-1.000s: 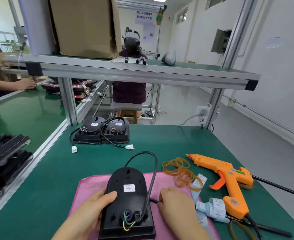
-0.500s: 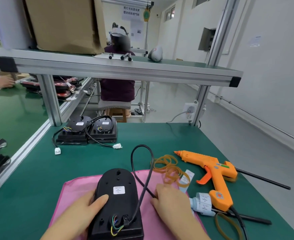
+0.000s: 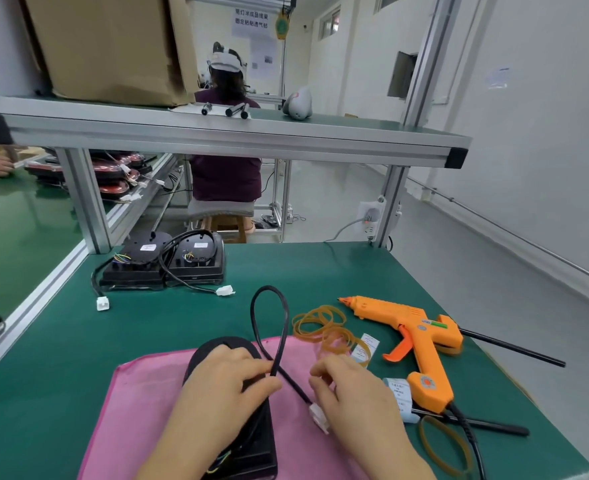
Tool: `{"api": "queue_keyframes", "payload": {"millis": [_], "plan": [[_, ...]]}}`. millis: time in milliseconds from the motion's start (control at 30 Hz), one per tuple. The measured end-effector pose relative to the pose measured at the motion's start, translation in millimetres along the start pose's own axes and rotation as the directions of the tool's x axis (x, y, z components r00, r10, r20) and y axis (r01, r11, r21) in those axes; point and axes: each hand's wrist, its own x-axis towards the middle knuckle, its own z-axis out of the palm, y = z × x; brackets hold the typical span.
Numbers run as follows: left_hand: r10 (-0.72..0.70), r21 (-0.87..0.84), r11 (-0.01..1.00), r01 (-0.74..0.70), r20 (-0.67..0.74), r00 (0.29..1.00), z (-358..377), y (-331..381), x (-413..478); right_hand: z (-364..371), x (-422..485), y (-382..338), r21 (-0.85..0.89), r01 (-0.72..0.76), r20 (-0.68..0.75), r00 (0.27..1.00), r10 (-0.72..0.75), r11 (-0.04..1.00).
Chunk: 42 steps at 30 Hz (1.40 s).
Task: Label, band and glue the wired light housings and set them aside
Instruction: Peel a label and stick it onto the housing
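A black light housing [image 3: 251, 445] lies on a pink mat [image 3: 140, 403] at the table's near edge. Its black cable [image 3: 268, 306] is folded into a loop standing over the mat. My left hand [image 3: 223, 386] rests on the housing and pinches the cable where the loop crosses. My right hand [image 3: 351, 393] is just right of it, fingers curled at a rubber band, with the cable's white connector [image 3: 319, 415] under its palm. A heap of tan rubber bands [image 3: 324, 327] lies beyond that hand. An orange glue gun [image 3: 414, 337] lies to the right, and a label roll [image 3: 400, 396] beside it.
Two wired housings [image 3: 168, 258] sit at the table's far left, their white plugs [image 3: 102, 303] trailing forward. A loose rubber band [image 3: 445, 448] and glue sticks [image 3: 507, 348] lie at the right edge. An overhead shelf [image 3: 237, 140] spans the bench; a person sits beyond it.
My left hand moved from the housing's side onto its top and took hold of the cable. The cable was folded into a tighter loop, and my right hand reached the rubber bands.
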Motion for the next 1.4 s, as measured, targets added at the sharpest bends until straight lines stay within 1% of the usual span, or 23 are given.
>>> {"api": "queue_keyframes", "payload": {"millis": [67, 133, 200, 267, 333, 400, 500, 567, 600, 667, 733, 800, 867, 900, 933, 1000, 1033, 1100, 1133, 1167, 1267, 1333, 1400], "plan": [[-0.067, 0.081, 0.995, 0.063, 0.038, 0.997, 5.8, 5.3, 4.6, -7.5, -0.3, 11.6, 0.003, -0.033, -0.018, 0.999, 0.033, 0.999], [-0.138, 0.204, 0.971, 0.124, 0.056, 0.989, 9.2, 11.6, 9.8, -19.6, -0.9, 26.6, 0.031, -0.081, -0.050, 0.995, 0.083, 0.996], [-0.166, 0.332, 0.935, 0.125, 0.100, 0.981, 13.0, 17.4, 14.2, -32.8, -2.2, 40.6, 0.065, -0.145, -0.062, 0.987, 0.149, 0.987], [-0.175, 0.406, 0.909, 0.100, 0.152, 0.973, 15.3, 22.3, 16.4, -43.5, -4.7, 53.6, 0.028, -0.212, -0.040, 0.976, 0.213, 0.977], [-0.175, 0.413, 0.907, 0.085, 0.184, 0.967, 17.2, 22.6, 18.8, -49.5, -9.2, 64.4, -0.049, -0.250, 0.034, 0.967, 0.252, 0.967], [-0.175, 0.393, 0.916, 0.085, 0.199, 0.964, 16.3, 23.2, 19.9, -53.5, -15.3, 68.3, -0.104, -0.263, 0.151, 0.949, 0.276, 0.959], [-0.154, 0.354, 0.932, 0.077, 0.195, 0.969, 17.2, 28.6, 19.2, -53.8, -23.6, 63.3, -0.139, -0.332, 0.319, 0.877, 0.360, 0.933], [-0.099, 0.353, 0.935, 0.041, 0.147, 0.984, 18.8, 34.6, 16.6, -47.8, -26.6, 58.8, -0.116, -0.377, 0.410, 0.824, 0.390, 0.919], [-0.067, 0.360, 0.933, 0.027, 0.098, 0.993, 19.3, 39.7, 15.8, -43.7, -28.9, 56.9, -0.104, -0.381, 0.438, 0.812, 0.386, 0.919], [0.028, 0.440, 0.897, -0.035, 0.022, 0.999, 21.0, 52.3, 13.6, -37.6, -35.0, 56.2, -0.057, -0.348, 0.411, 0.846, 0.340, 0.936], [0.227, 0.435, 0.880, -0.190, -0.035, 0.973, 27.2, 68.0, 11.8, -35.1, -40.2, 58.8, 0.030, -0.343, 0.377, 0.874, 0.307, 0.939], [0.352, 0.373, 0.863, -0.342, 0.041, 0.935, 41.1, 82.7, 5.9, -33.9, -42.0, 61.9, 0.130, -0.364, 0.387, 0.875, 0.291, 0.922], [0.337, 0.387, 0.840, -0.381, 0.179, 0.925, 60.2, 88.9, 1.1, -30.2, -42.2, 66.1, 0.236, -0.387, 0.396, 0.876, 0.276, 0.891], [0.299, 0.397, 0.839, -0.372, 0.235, 0.925, 68.2, 92.0, -0.8, -28.0, -41.7, 67.6, 0.287, -0.402, 0.396, 0.876, 0.274, 0.870], [0.279, 0.413, 0.836, -0.362, 0.249, 0.927, 76.7, 93.9, -1.7, -25.3, -41.8, 69.2, 0.325, -0.409, 0.391, 0.879, 0.272, 0.853], [0.261, 0.412, 0.844, -0.343, 0.243, 0.934, 89.4, 92.7, -0.9, -19.0, -41.8, 72.3, 0.352, -0.408, 0.383, 0.884, 0.268, 0.842], [0.226, 0.386, 0.866, -0.317, 0.263, 0.938, 88.4, 94.1, 0.1, -16.7, -41.7, 73.6, 0.352, -0.402, 0.383, 0.886, 0.262, 0.846], [0.189, 0.339, 0.904, -0.259, 0.226, 0.956, 89.8, 91.1, -1.6, -14.5, -42.1, 75.6, 0.346, -0.374, 0.377, 0.895, 0.238, 0.860], [0.182, 0.315, 0.915, -0.252, 0.234, 0.955, 98.0, 85.1, -2.8, -14.5, -42.3, 75.9, 0.339, -0.360, 0.374, 0.899, 0.226, 0.869], [0.134, 0.285, 0.935, -0.212, 0.269, 0.954, 102.1, 82.9, -2.6, -15.1, -42.5, 75.6, 0.331, -0.348, 0.372, 0.902, 0.217, 0.877], [0.118, 0.337, 0.915, -0.221, 0.301, 0.946, 104.4, 81.1, -3.2, -15.3, -43.3, 75.5, 0.303, -0.319, 0.365, 0.909, 0.200, 0.898], [0.110, 0.328, 0.924, -0.197, 0.266, 0.958, 102.6, 80.9, -5.3, -15.5, -44.4, 74.8, 0.295, -0.304, 0.358, 0.914, 0.189, 0.906], [0.184, 0.349, 0.907, -0.235, 0.173, 0.968, 98.0, 84.3, -8.3, -15.5, -46.0, 74.4, 0.286, -0.289, 0.354, 0.918, 0.180, 0.913]]}}
